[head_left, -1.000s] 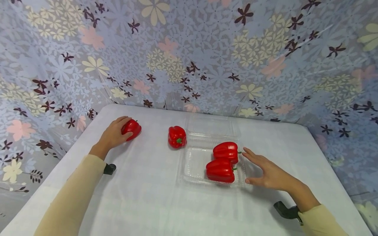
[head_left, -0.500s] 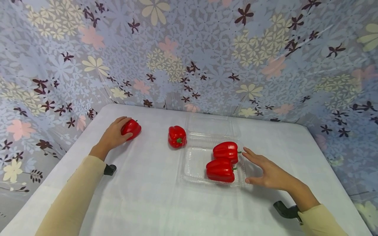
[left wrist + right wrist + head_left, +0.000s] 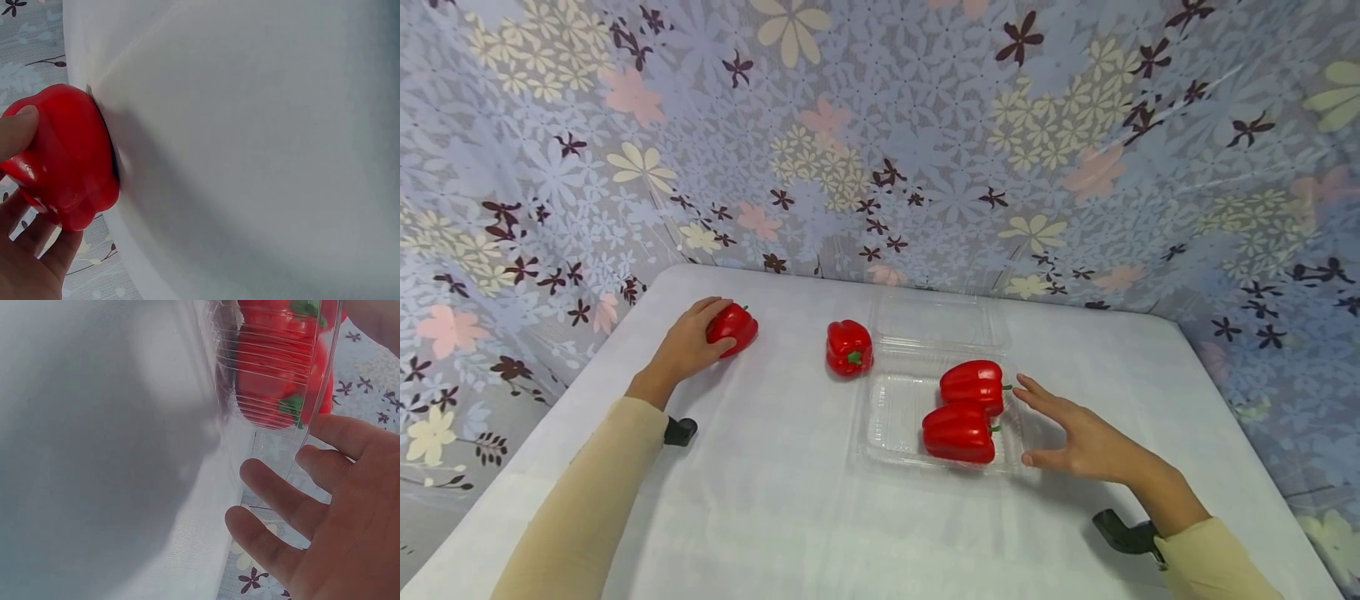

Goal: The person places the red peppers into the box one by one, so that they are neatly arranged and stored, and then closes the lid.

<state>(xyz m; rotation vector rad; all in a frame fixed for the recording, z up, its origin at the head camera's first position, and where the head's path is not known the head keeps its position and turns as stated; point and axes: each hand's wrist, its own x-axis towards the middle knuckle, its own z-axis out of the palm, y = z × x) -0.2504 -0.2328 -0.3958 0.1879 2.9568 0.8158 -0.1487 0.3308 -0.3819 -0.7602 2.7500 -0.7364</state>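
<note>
At the table's back left, my left hand [image 3: 688, 342] grips a red bell pepper [image 3: 734, 328]. The left wrist view shows the thumb across that bell pepper [image 3: 69, 156] and the other fingers curled beneath it. A second red bell pepper [image 3: 849, 347] lies by the left edge of a clear plastic clamshell container [image 3: 895, 425]. Inside the container are two more red bell peppers [image 3: 958, 433], stems pointing right. My right hand [image 3: 1078, 437] is beside the container's right side, thumb and fingers spread, holding nothing. In the right wrist view its fingertips [image 3: 257, 472] are close to the container's ribbed wall.
The container's clear lid [image 3: 936, 321] lies folded back toward the rear edge of the white-covered table [image 3: 760, 517]. Behind the table hangs a flowered cloth [image 3: 880, 150]. A black wrist mount [image 3: 1123, 533] shows beneath the right wrist.
</note>
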